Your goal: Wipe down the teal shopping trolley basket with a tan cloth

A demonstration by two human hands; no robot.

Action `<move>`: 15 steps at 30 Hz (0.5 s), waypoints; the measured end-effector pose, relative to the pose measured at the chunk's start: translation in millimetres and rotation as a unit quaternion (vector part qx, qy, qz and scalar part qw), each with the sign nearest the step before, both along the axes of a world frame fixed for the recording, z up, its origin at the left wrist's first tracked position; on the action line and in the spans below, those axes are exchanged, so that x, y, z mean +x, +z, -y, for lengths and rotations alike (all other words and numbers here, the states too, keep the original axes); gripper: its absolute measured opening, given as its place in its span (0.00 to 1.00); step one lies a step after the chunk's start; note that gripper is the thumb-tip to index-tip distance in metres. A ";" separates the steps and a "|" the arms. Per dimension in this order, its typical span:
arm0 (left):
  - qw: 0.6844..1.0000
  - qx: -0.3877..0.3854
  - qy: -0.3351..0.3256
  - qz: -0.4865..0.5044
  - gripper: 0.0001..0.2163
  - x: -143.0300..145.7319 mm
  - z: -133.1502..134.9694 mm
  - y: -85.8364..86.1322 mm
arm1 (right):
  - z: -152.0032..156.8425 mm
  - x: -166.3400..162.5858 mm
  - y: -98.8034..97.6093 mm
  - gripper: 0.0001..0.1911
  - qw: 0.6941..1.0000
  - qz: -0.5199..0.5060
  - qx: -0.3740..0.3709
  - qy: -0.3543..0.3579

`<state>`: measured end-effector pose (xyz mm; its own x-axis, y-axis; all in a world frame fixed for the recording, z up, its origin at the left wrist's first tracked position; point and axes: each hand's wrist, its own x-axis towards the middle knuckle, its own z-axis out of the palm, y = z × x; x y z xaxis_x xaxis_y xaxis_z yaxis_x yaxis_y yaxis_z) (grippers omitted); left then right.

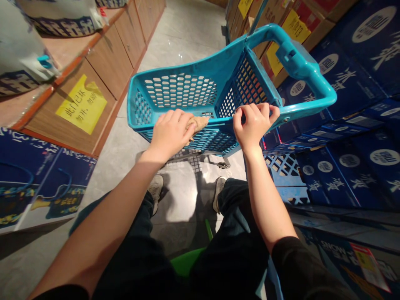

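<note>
A blue plastic shopping cart stands crosswise in front of me, its handle at the right. My left hand is closed over a tan cloth and presses it against the cart's near rim. Part of the cloth hides beneath my fingers. Further right along the same rim, close to the handle's base, my right hand grips the edge with curled fingers. A perforated flap divides the basket near the handle. The basket's visible floor shows through behind my hands.
Wooden cabinets line the left, one bearing a yellow paper sign. Stacked blue cartons crowd the right side, with brown boxes beyond. A green seat is beneath me. My shoes rest on the tiled floor.
</note>
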<state>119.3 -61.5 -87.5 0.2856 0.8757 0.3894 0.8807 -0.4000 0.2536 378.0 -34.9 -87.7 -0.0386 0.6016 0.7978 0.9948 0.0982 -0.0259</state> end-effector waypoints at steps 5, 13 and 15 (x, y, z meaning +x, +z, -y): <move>0.989 -0.082 0.120 -0.006 0.20 -24.2 -9.0 9.7 | 0.8 1.1 0.4 0.18 1.000 0.007 -0.008 0.015; 0.999 -0.032 0.043 -0.007 0.21 0.6 2.9 4.5 | -0.8 -0.8 0.1 0.18 1.000 -0.012 -0.015 0.011; 1.000 -0.020 0.005 -0.003 0.20 3.1 2.9 2.0 | -0.7 0.5 1.0 0.18 1.000 -0.013 -0.016 0.007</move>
<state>122.4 -64.3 -85.5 0.2784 0.8933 0.3528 0.8867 -0.3802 0.2630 378.5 -34.2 -86.7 -0.0272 0.6261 0.7793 0.9922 0.1116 -0.0550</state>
